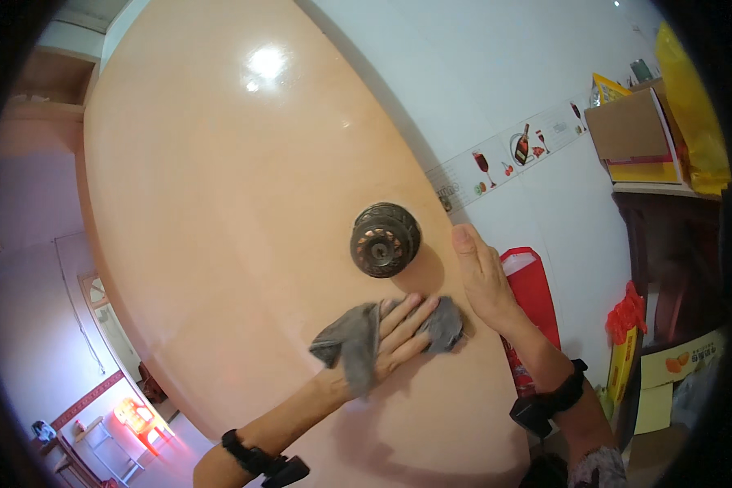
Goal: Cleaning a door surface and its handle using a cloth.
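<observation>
A grey cloth (357,341) lies bunched under and around my left hand (405,335), whose fingers press it flat against a smooth, tan door (219,201). Part of the cloth drapes over the back of that hand toward the wrist. Just above the cloth, a dark, ornate round doorknob (383,241) with a keyhole in its centre juts from the door. My right hand (485,280) grips the door's edge to the right of the knob, thumb on the near face. Its other fingers are largely hidden behind the edge.
Behind the door stands a white tiled wall (576,244) with a decorated strip (518,146). A red bag (532,287) is beside my right forearm. At right are a cardboard box (628,128) and a yellow plastic bag (692,116). An orange plastic chair (139,418) stands at lower left.
</observation>
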The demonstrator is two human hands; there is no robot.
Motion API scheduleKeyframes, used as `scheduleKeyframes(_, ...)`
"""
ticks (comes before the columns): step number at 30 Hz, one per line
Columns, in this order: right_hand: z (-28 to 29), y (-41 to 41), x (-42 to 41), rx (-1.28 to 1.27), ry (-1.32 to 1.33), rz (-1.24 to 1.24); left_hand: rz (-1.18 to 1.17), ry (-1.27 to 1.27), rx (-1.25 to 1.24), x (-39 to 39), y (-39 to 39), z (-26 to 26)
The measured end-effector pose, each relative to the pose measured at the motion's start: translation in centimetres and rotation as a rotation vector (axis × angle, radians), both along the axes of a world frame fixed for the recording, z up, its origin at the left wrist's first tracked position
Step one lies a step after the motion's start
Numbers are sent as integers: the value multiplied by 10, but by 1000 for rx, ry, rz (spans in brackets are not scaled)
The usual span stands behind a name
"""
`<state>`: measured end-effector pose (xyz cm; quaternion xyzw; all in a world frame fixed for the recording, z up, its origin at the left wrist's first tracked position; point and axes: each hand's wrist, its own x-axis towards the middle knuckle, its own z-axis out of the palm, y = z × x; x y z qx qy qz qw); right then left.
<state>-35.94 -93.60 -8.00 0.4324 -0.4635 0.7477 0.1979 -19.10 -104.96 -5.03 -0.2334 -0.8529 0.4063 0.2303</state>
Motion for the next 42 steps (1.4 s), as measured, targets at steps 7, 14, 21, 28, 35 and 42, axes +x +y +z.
scheduleKeyframes(7, -16, -3, -12, -126, -29, 448, -121, 472, 76, -59, 47, 3)
scheduleKeyframes(14, -24, 10, 5, -234, 25, 343, -273, 491, -7, 16, 119, 39)
scheduleKeyframes(21, -17, 24, 19, -57, 140, 212, -166, 656, 196, -20, 62, 179)
scheduleKeyframes(28, -24, 19, 14, -71, 60, 210, -138, 105, 150, -31, 71, 158)
scheduleKeyframes(35, -23, 22, 15, -63, 31, 309, -90, 402, 15, 2, 39, 142)
scheduleKeyframes(42, -28, 12, 10, -147, 30, 181, -56, 525, 35, 26, 9, 111)
